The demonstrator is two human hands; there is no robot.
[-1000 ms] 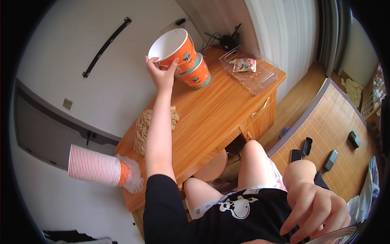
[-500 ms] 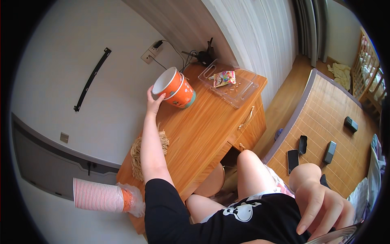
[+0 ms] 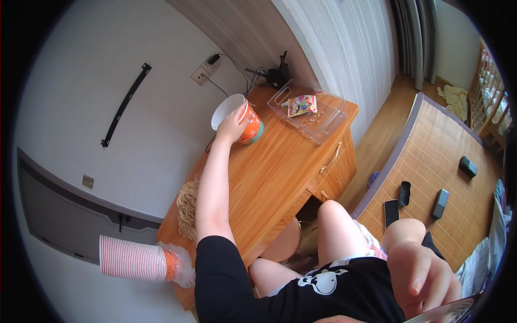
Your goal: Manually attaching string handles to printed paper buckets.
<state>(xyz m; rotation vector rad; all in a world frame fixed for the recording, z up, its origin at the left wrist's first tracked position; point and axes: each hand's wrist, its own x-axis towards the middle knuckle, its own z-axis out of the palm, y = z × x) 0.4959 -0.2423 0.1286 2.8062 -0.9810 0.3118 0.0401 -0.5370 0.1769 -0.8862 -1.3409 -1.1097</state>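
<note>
On the far left part of the wooden desk, my left hand grips orange paper buckets with white insides, nested and tilted. Its fingers cover part of the upper rim, so where each fingertip sits is hidden. Near my left forearm lies a bundle of dry, tan noodle-like strands. My right hand is raised at the lower right, close to the camera, with fingers loosely bent and apart. Nothing shows in it.
Beyond the buckets, a clear plastic tray holds a colourful snack packet. Striped paper cups lie stacked at the near left. A black router stands at the back. A phone and dark cases rest on the mat.
My left hand has shifted from the left side of the bucket rim to its near side, over the orange wall. The right hand's fingers have bent a little.
</note>
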